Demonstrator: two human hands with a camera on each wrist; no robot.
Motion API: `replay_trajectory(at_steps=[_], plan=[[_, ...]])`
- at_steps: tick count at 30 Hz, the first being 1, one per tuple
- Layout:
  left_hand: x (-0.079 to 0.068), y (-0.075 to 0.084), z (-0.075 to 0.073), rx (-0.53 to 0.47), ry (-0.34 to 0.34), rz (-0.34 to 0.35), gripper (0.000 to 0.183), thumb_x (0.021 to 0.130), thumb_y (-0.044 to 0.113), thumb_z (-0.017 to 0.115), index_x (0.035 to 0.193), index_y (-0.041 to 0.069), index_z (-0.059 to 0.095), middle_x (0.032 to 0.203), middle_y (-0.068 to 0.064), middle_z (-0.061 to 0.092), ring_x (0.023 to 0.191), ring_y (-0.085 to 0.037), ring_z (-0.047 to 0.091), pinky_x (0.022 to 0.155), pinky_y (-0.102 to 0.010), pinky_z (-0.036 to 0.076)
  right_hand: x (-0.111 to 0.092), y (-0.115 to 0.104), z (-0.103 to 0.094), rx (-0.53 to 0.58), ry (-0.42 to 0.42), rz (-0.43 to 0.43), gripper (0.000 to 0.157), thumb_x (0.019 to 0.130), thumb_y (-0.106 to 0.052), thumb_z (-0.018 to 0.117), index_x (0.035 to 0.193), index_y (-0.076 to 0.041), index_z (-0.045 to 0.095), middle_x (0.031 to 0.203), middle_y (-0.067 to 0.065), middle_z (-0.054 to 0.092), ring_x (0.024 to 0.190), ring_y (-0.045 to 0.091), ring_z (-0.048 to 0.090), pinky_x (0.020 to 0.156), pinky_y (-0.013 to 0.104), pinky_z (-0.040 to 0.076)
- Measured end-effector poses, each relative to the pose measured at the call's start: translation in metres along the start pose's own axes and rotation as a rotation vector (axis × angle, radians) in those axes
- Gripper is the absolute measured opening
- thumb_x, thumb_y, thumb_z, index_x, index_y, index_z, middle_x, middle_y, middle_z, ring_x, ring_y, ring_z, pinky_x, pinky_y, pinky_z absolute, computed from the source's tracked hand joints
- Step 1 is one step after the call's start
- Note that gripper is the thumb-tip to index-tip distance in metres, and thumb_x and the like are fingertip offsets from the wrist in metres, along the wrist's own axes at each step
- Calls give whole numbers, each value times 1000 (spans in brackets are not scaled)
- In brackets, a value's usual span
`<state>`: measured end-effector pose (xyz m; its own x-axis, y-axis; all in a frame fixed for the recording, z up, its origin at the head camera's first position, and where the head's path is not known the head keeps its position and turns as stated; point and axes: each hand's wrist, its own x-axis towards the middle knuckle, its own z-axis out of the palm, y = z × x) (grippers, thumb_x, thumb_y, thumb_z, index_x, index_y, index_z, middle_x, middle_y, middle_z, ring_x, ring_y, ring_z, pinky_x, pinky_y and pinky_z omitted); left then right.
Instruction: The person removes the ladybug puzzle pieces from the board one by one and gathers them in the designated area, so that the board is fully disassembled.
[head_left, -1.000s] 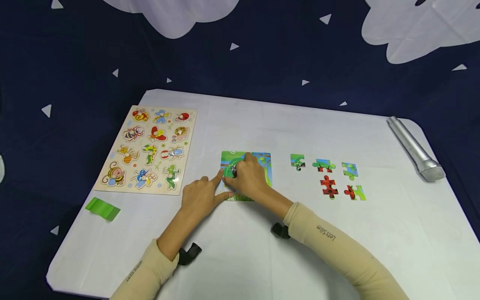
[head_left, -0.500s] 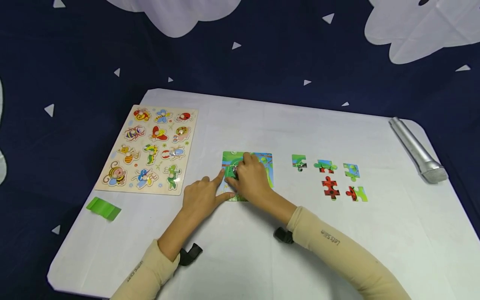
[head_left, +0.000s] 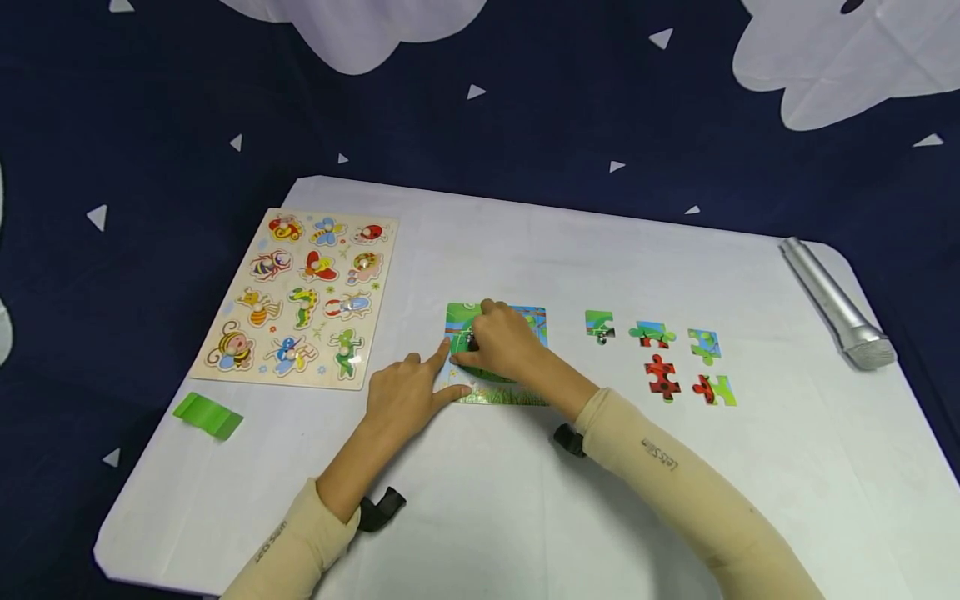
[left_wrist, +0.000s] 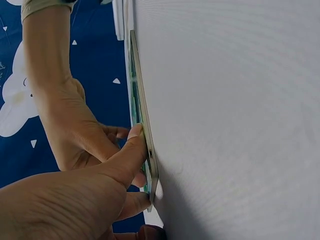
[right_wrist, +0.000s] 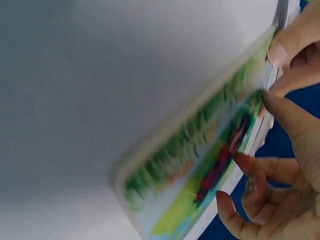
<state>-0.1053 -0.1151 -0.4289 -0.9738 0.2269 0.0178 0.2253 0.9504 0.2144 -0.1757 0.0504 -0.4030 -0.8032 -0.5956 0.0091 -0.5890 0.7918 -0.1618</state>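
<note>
A small jigsaw board (head_left: 510,395) with a green and blue picture lies mid-table. At its left edge rests my left hand (head_left: 401,400), index finger and thumb stretched out against the near-left part; the left wrist view shows this thumb (left_wrist: 132,142) at the rim. My right hand (head_left: 506,337) bends over the board, its thumb and fingertips on either side of a puzzle piece, largely covered by the hand. The right wrist view shows dark red and green artwork (right_wrist: 222,165) under these fingers. Right of the board lie several loose puzzle pieces (head_left: 663,379), some with ladybird parts.
A wooden insect peg puzzle (head_left: 296,300) fills the table's far left, and a green strip (head_left: 208,416) lies before it. A silver microphone-shaped object (head_left: 836,304) lies at the right edge. Behind the table hangs a dark blue cloth (head_left: 525,125).
My right hand shifts slightly toward the board's far side, uncovering more of the grass along the near edge. The left hand stays in place, and the loose pieces lie as before.
</note>
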Motion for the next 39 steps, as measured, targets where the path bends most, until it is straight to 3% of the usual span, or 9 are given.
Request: replay_trajectory(at_steps=[3, 7, 11, 15, 20, 27, 32, 39], plan=[[0, 0, 0, -9, -7, 0, 79, 83, 65, 65, 146, 19, 51, 69, -9, 55, 48, -17, 44, 42, -31, 34, 4, 0, -3, -47, -48, -22, 48, 83, -50, 77, 62, -7, 70, 95, 15, 66, 83, 26, 65, 76, 40, 58], [0, 0, 0, -18, -11, -2, 79, 83, 65, 65, 146, 18, 51, 68, -8, 54, 48, -17, 44, 42, -30, 34, 6, 0, -4, -94, -42, -75, 46, 83, -50, 77, 88, -4, 74, 98, 11, 60, 83, 22, 61, 77, 41, 56], [0, -1, 0, -17, -6, -4, 80, 83, 66, 64, 146, 18, 52, 68, -8, 53, 48, -17, 43, 42, -29, 33, 9, -1, -4, -72, -42, -146, 49, 84, -44, 78, 108, -2, 73, 100, 7, 57, 88, 20, 59, 83, 42, 55], [0, -1, 1, -19, -8, -1, 80, 84, 66, 64, 146, 18, 51, 67, -7, 52, 47, -16, 42, 42, -29, 33, 12, 0, -4, -43, -81, -154, 43, 83, -42, 79, 105, -5, 75, 99, 5, 57, 88, 18, 57, 83, 40, 54], [0, -1, 1, -17, -13, -3, 79, 84, 66, 63, 146, 19, 51, 66, -6, 50, 47, -17, 42, 42, -29, 32, 16, 4, -3, -6, -106, -153, 41, 82, -43, 78, 101, -6, 76, 96, 4, 56, 80, 15, 52, 73, 33, 51], [1, -1, 0, 11, -22, -15, 80, 84, 68, 62, 147, 20, 50, 65, -5, 49, 47, -17, 42, 42, -30, 32, 18, 12, 1, 76, -54, -227, 43, 79, -41, 78, 100, -3, 77, 89, 4, 55, 71, 12, 45, 68, 29, 45], [2, 0, -2, 14, -47, -33, 80, 83, 68, 63, 148, 22, 49, 65, -5, 50, 48, -18, 44, 44, -32, 34, 16, 18, 4, 161, -22, -208, 46, 79, -39, 79, 104, 0, 76, 93, 4, 56, 72, 12, 49, 69, 27, 47], [2, 0, -3, -11, -53, -36, 80, 82, 66, 66, 147, 21, 50, 64, -5, 52, 48, -17, 44, 43, -32, 34, 8, 31, -4, 265, 88, -206, 45, 78, -35, 82, 105, 2, 76, 93, 5, 56, 74, 14, 53, 72, 31, 51]])
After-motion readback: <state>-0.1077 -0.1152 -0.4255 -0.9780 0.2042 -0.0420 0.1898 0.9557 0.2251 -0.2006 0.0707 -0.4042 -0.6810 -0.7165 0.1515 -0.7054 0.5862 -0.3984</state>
